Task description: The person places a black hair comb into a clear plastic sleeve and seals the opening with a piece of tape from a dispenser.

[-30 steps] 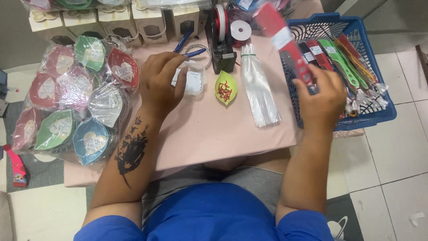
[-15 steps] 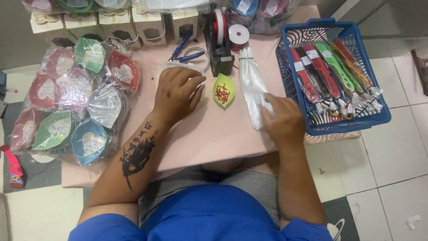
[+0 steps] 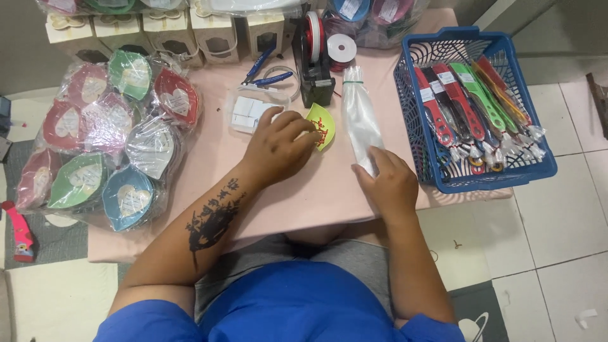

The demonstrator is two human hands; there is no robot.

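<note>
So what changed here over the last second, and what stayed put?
The right hand left the blue basket, letting go of a red packaged item there, and came down onto the stack of clear bags. The left hand stayed by the yellow-green leaf-shaped piece.

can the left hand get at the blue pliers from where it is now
Probably yes. The left hand rests near the green leaf piece, and the pliers lie uncovered just beyond it, past the white pads, with nothing over them.
</note>
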